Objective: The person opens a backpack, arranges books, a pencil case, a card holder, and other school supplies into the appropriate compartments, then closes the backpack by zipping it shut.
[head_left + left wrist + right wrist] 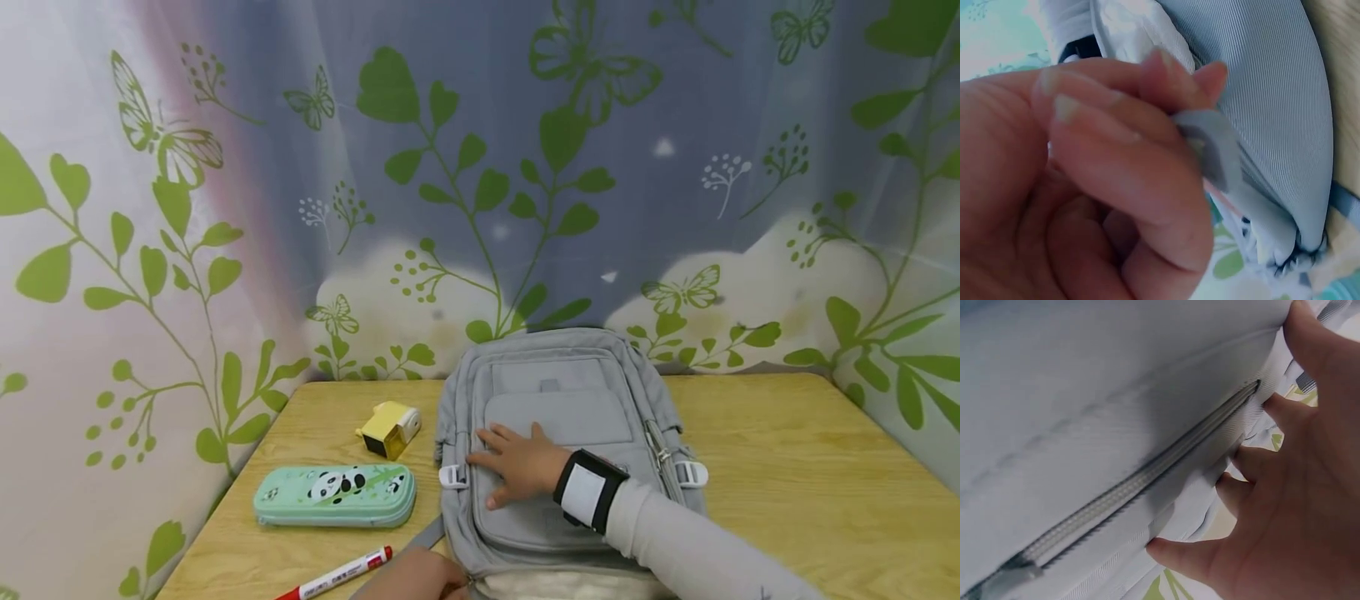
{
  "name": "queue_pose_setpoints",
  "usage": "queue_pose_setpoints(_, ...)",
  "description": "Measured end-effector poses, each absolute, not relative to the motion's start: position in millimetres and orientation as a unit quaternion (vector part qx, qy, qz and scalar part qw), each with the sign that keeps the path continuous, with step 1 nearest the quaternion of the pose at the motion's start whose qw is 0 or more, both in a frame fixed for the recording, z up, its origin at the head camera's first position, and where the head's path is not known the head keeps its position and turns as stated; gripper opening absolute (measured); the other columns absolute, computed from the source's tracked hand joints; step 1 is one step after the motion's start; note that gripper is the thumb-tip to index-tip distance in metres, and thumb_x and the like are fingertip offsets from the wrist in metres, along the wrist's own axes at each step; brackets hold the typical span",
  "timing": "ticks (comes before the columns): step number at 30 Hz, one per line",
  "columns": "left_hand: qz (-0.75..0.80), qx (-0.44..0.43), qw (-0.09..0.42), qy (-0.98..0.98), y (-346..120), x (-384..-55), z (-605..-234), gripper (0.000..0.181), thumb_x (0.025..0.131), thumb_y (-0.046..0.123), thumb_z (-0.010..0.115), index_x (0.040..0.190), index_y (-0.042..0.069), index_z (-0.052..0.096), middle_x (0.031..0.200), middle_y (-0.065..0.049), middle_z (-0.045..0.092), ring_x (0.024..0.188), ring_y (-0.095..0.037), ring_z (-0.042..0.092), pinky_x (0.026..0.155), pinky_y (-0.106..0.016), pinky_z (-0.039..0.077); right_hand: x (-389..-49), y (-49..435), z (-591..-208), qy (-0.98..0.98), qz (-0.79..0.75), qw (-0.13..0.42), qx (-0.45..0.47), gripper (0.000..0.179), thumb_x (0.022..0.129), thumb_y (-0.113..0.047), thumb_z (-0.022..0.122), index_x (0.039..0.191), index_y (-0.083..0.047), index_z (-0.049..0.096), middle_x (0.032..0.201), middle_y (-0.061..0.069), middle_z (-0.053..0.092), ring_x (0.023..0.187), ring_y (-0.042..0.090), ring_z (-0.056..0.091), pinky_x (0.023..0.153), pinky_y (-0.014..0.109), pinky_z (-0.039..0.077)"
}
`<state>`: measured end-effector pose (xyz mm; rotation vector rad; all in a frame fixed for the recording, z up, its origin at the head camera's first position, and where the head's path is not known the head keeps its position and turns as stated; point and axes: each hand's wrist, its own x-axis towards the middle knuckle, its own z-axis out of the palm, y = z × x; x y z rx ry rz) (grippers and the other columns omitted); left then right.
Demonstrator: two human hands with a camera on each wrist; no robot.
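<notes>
A grey backpack point(558, 417) lies on the table with its front pocket facing up. My right hand point(527, 467) presses flat on that front, fingers spread. In the right wrist view its fingertips touch the cloth beside a long zipper point(1141, 478). At the bag's lower left corner, near the frame's bottom edge, my left hand point(422, 577) pinches a grey zipper pull point(1217, 147). Pale lining point(570, 585) shows along the bag's near edge, where it gapes.
Left of the bag lie a mint panda pencil case point(337, 497), a yellow pencil sharpener point(390, 429) and a red-and-white marker point(341, 575). Bare wooden tabletop point(787, 467) stretches to the right. A leaf-patterned curtain point(480, 183) hangs behind and at both sides.
</notes>
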<state>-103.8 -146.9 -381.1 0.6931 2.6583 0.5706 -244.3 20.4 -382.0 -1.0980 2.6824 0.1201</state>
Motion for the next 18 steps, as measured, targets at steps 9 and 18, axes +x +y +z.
queue_pose_setpoints(9, 0.291, 0.302, 0.162, 0.893, -145.1, -104.2, -384.4, 0.019, 0.091, 0.016, 0.058, 0.081, 0.003, 0.067, 0.056, 0.008, 0.045, 0.051, 0.008, 0.030, 0.049, -0.012, 0.029, -238.7, 21.0, -383.2, 0.924, 0.044, 0.102, -0.367, 0.071, 0.081, -0.055, 0.060, 0.144, -0.035, 0.034, 0.156, -0.002, 0.020, 0.145, 0.020, 0.018, 0.105, 0.065, 0.024)
queue_pose_setpoints(18, 0.308, 0.318, 0.079, 0.893, -147.5, -159.7, -549.1, 0.024, 0.093, 0.027, 0.055, 0.080, 0.016, 0.073, 0.065, 0.011, 0.062, 0.053, 0.006, 0.046, 0.049, -0.016, 0.038, -236.9, 22.4, -384.0, 0.929, 0.055, 0.082, -0.356, 0.072, 0.080, -0.055, 0.062, 0.143, -0.034, 0.035, 0.156, -0.002, 0.022, 0.144, 0.020, 0.020, 0.105, 0.064, 0.024)
